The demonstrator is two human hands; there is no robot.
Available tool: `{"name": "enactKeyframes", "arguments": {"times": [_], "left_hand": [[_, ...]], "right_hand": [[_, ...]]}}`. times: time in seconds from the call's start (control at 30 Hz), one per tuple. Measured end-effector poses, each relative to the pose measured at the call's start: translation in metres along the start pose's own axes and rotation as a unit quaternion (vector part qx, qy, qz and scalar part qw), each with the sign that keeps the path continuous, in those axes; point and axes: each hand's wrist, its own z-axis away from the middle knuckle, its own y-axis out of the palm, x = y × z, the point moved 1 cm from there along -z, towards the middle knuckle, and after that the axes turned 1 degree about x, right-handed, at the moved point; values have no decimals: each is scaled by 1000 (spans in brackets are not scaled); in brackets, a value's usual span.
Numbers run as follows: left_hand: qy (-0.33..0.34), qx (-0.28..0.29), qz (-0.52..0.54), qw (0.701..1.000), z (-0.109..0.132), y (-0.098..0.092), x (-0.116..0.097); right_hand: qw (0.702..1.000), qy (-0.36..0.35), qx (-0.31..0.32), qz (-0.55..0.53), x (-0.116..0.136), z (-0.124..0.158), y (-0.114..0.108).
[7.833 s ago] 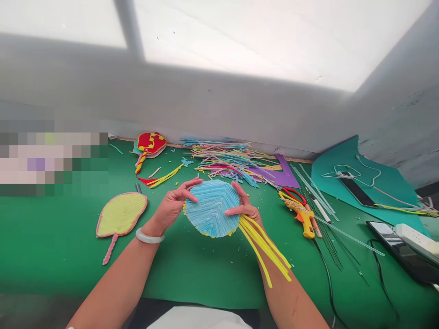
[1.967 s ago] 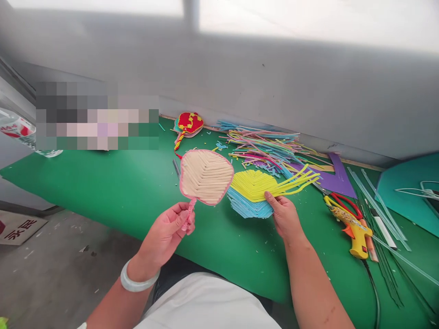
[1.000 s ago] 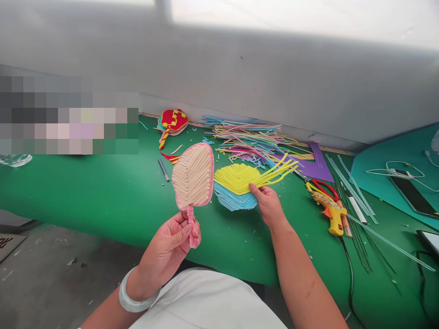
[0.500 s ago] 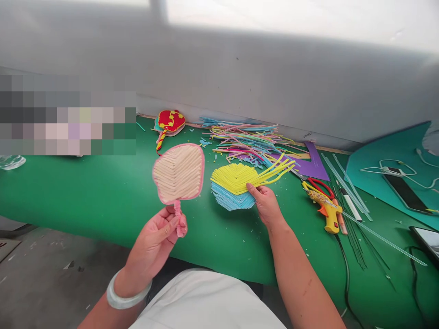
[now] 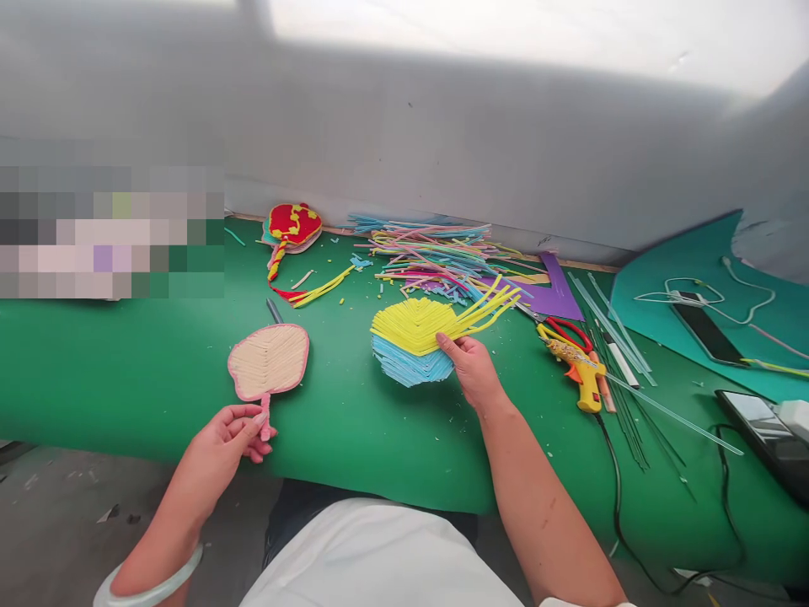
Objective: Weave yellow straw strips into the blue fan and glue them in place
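Observation:
My left hand (image 5: pixel 228 443) pinches the pink handle of a small cream fan (image 5: pixel 269 361) edged in pink, low over the table's left part. In my right hand (image 5: pixel 474 371), thumb on top, is a yellow fan-shaped panel (image 5: pixel 414 326) of slanted pipe-cleaner strips, with several loose strands fanning off to its right. Under it, partly covered, a similar blue panel (image 5: pixel 410 369) shows its lower edge. Behind them lies a red and yellow fan (image 5: pixel 294 223) with a twisted handle, on top of other fan pieces.
Coloured pipe cleaners (image 5: pixel 436 253) are heaped by the wall. To the right are a purple sheet (image 5: pixel 562 295), red-handled pliers (image 5: pixel 572 331), a yellow glue gun (image 5: pixel 587 384) with a black cord, clear glue sticks (image 5: pixel 623 320) and phones (image 5: pixel 708 333). A blurred patch covers the far left.
My left hand has carried the cream fan left and down towards the tabletop. Yellow strands and a dark pen-like stick behind it now show. My right hand keeps its hold; the view has shifted slightly.

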Motion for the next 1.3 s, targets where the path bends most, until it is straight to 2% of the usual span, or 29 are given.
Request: {"name": "enactKeyframes", "arguments": {"times": [0.07, 0.13, 0.17, 0.2, 0.27, 0.33, 0.47, 0.53, 0.6, 0.67, 0.77, 0.83, 0.9, 1.0, 1.1, 1.17, 1.23, 1.3], "left_hand": [[9, -43, -175, 984, 0, -7, -3], [36, -124, -306, 943, 3, -11, -13], [66, -159, -325, 930, 5, -10, -20], [98, -170, -315, 929, 8, -6, -29], [171, -154, -267, 936, 10, 9, -50], [215, -94, -217, 948, 5, 32, -74], [270, 96, -71, 955, -24, 80, -119], [223, 192, -48, 955, -39, 100, -133], [164, 269, -45, 948, -50, 116, -138], [131, 300, -20, 945, -58, 129, -135], [101, 285, -3, 953, -71, 140, -120], [94, 262, -33, 960, -79, 145, -108], [93, 256, -60, 960, -87, 147, -99], [112, 244, -96, 958, -95, 148, -93], [147, 226, -132, 954, -101, 147, -89], [170, 209, -157, 950, -105, 147, -86], [192, 184, -183, 946, -110, 146, -81], [216, 153, -207, 942, -113, 145, -76]], "right_hand": [[1000, 1, 3, 1, 0, 0, 0], [1000, -4, 5, -1, 1, 0, 0], [1000, -8, 7, -3, 1, 0, 1], [1000, -13, 9, -5, 1, 0, 1], [1000, -21, 20, -7, 2, 1, 2], [999, -16, 50, -4, 3, 3, 4], [995, 0, 101, 11, 9, 8, 7], [994, 1, 109, 18, 13, 9, 8], [992, 4, 118, 34, 14, 9, 8], [990, 11, 115, 79, 13, 6, 5], [983, 28, 80, 161, 9, 2, -2], [980, 32, 38, 192, 9, 2, -9], [966, 5, -37, 255, 15, 9, -19], [905, -66, -185, 378, 32, 28, -49], [849, -90, -299, 425, 44, 53, -107], [806, -62, -377, 452, 47, 67, -160], [728, 10, -432, 532, 46, 79, -213], [698, 44, -450, 556, 46, 86, -256]]}}
